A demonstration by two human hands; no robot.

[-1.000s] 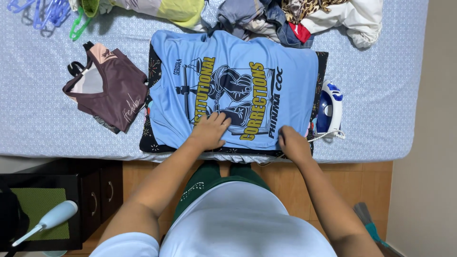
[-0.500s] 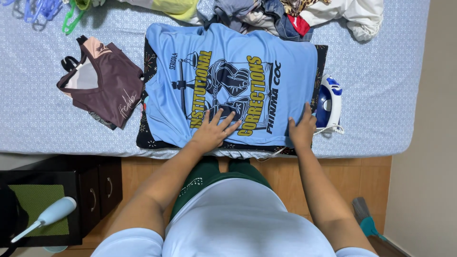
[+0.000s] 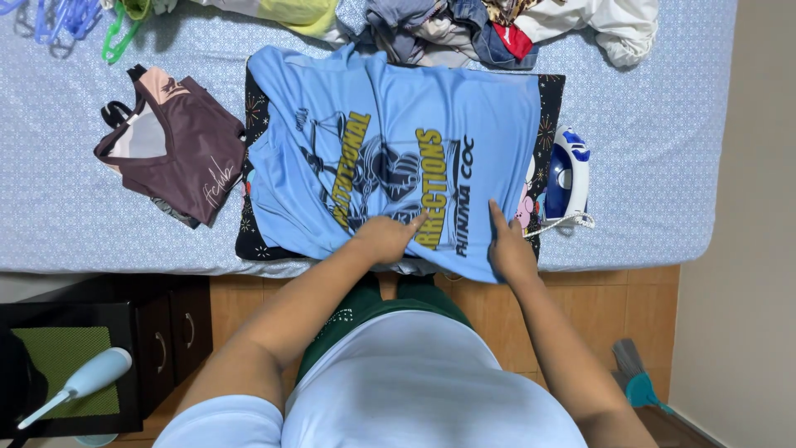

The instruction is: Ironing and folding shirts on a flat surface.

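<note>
Nearest the camera, low on the left, a pale blue brush lies on a green mat atop a black cabinet, beside the wooden bed frame.

Both hands rest on the near edge of a light blue shirt. The left hand lies flat on the printed front, fingers together and stretched toward the right, gripping nothing. The right hand presses the shirt's hem near its right corner, fingers straight and close together (whether the thumb pinches the cloth underneath I cannot tell).

The shirt lies spread, print up, over a dark patterned pad on the bed, which has a blue dotted sheet. Just right of the pad stands a white and blue iron, its cord curling near the right hand. Left of the pad, apart from it, lies a folded maroon top.

Farthest away, along the bed's back edge, sits a heap of clothes, with coloured hangers in the left corner.
</note>
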